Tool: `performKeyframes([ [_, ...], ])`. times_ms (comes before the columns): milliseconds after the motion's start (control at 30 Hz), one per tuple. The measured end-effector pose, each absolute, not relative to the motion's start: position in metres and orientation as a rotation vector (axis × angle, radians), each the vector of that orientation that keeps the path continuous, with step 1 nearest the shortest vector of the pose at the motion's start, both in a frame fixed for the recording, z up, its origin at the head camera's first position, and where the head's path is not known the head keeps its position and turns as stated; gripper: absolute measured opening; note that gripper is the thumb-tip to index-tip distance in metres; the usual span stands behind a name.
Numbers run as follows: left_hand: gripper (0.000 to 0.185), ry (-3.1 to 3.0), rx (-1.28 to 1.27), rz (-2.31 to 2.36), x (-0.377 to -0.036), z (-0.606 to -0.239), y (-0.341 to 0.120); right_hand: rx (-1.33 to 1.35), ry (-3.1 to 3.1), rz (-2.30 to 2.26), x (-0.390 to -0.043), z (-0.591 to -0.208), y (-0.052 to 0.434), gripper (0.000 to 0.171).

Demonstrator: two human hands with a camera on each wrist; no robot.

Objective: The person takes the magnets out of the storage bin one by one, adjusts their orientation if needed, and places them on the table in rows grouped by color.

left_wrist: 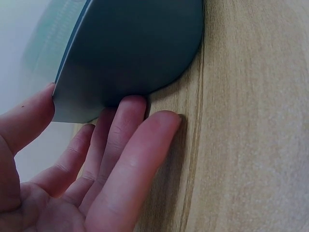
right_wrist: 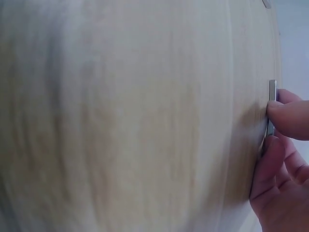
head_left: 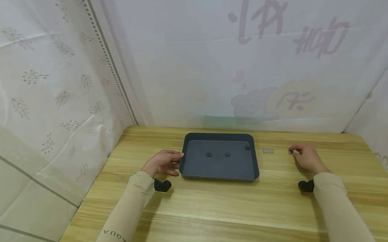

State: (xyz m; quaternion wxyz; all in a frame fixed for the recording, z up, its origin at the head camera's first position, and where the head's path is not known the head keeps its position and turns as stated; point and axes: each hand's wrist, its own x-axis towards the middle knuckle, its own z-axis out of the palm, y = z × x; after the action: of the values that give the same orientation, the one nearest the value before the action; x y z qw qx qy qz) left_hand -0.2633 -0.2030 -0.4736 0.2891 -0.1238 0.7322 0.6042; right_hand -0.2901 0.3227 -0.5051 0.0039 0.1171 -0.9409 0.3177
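A dark grey rectangular tray stands on the table. My left hand is at its left side; in the left wrist view the thumb tip meets the rim, and the other fingers reach toward the lower edge of the outer wall. Three small dark round pieces lie inside the tray: one at left, one near the middle and one in the far right corner. Right of the tray, my right hand pinches a small thin metallic plate close to the tabletop.
Another small flat grey plate lies between the tray and my right hand. The wooden table ends at a pale printed curtain behind, with a leaf-patterned one at left. Black wrist cameras hang under both wrists.
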Motion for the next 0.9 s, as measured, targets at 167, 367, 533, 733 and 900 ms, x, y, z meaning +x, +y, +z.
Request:
performKeyframes([
  [167, 0.050, 1.954, -0.303, 1.620, -0.261, -0.470, -0.203, 0.361, -2.943, 0.985, -0.288, -0.504, 0.323, 0.024],
  [367, 0.051, 1.949, -0.291, 1.618, -0.261, -0.469, -0.202, 0.302, -2.963, 1.018, -0.285, -0.503, 0.323, 0.026],
  [533, 0.049, 1.966, -0.321, 1.610, -0.263, -0.472, -0.201, 0.262, -2.970, 1.065, -0.283, -0.501, 0.323, 0.032],
  [733, 0.049, 1.962, -0.344, 1.614, -0.263, -0.473, -0.201, 0.237, -2.975, 1.090, -0.280, -0.490, 0.316, 0.041],
  [900, 0.047, 1.963, -0.351, 1.621, -0.263, -0.474, -0.202, 0.266, -2.920, 1.074, -0.280, -0.477, 0.305, 0.041],
])
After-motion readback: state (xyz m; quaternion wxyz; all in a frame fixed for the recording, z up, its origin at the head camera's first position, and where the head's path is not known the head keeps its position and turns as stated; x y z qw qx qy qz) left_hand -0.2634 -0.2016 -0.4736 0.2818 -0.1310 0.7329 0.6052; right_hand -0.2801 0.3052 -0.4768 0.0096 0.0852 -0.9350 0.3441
